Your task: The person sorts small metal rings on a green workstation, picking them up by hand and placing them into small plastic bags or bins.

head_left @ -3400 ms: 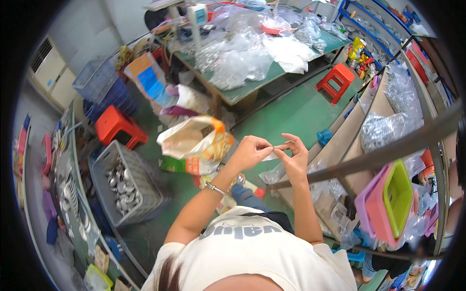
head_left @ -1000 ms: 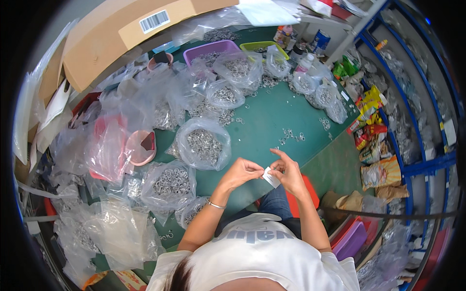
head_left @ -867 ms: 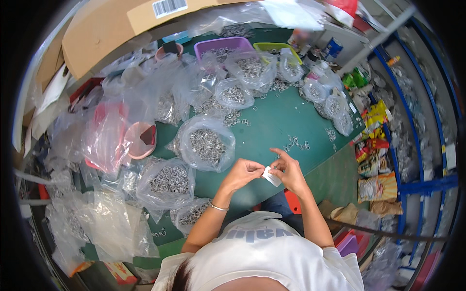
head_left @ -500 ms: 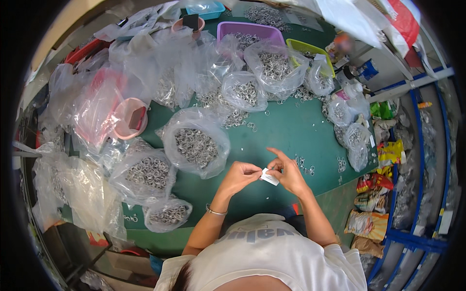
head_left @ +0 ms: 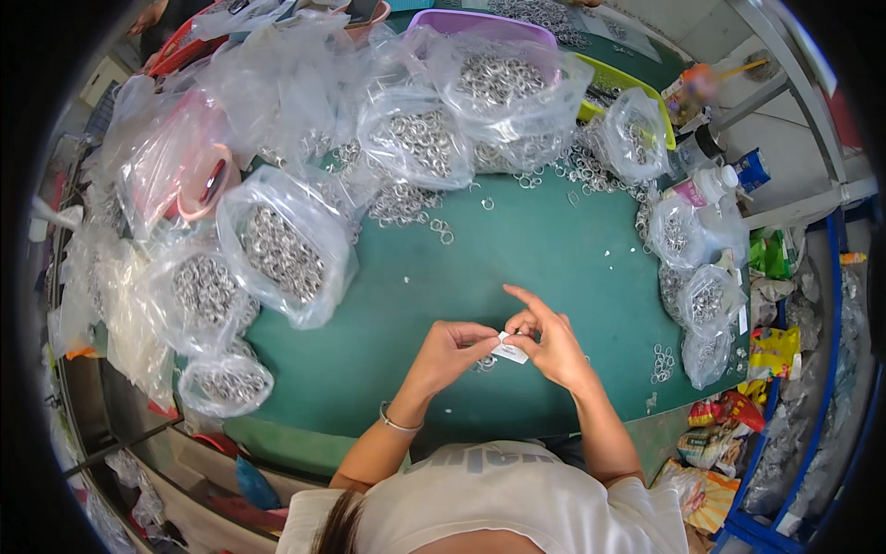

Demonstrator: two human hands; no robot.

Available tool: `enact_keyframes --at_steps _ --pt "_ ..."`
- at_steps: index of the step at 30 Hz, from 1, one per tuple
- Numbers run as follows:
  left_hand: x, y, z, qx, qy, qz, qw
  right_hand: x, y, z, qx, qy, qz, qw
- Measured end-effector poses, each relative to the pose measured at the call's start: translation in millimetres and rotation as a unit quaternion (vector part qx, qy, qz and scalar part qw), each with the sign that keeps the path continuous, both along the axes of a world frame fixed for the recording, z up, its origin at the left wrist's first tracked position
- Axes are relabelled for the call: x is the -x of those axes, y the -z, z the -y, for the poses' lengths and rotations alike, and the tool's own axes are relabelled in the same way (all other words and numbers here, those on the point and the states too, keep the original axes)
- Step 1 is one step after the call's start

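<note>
Near the front of the green table, my left hand [head_left: 447,358] and my right hand [head_left: 554,353] meet over a small white paper tag [head_left: 509,351]. Thumb and fingers of the left pinch its left corner. On the other side, the right thumb and bent fingers grip its upper right edge, while the right index finger points up and away. Whether a small metal piece sits between the fingertips, I cannot tell. A few metal rings [head_left: 485,364] lie on the table just below the tag, partly hidden by the left hand.
Clear plastic bags of metal rings [head_left: 284,254] stand at the left and along the back [head_left: 420,143]. Loose rings [head_left: 402,201] lie before them. A purple bin [head_left: 484,23] and a lime tray [head_left: 628,78] stand behind. Smaller bags [head_left: 709,300] line the right edge, beside blue shelving [head_left: 826,342].
The view has shifted, so bags and bins now appear farther out toward the sides. Both hands keep their pinch on the tag, with only slight finger movement.
</note>
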State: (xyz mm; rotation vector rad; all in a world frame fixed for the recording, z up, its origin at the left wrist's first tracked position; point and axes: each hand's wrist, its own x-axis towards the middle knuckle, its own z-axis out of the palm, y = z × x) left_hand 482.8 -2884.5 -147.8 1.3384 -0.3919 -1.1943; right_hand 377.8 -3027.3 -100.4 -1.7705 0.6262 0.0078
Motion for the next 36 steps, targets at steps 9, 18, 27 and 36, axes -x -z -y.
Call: enact_keyframes --at_steps 9,18,27,36 --pt "93 -11 7 0.046 -0.039 -0.012 0.998 97 13 16 0.047 -0.065 0.131 0.988" --pt "190 -33 13 -0.020 -0.078 0.220 0.972 182 13 20 0.059 -0.058 0.238 0.968" --pt "242 -37 49 -0.003 -0.227 0.404 0.886 214 37 33 0.065 0.127 0.350 0.926" --pt "253 -27 72 0.077 -0.264 0.538 0.797 211 31 22 -0.068 0.183 0.354 0.915"
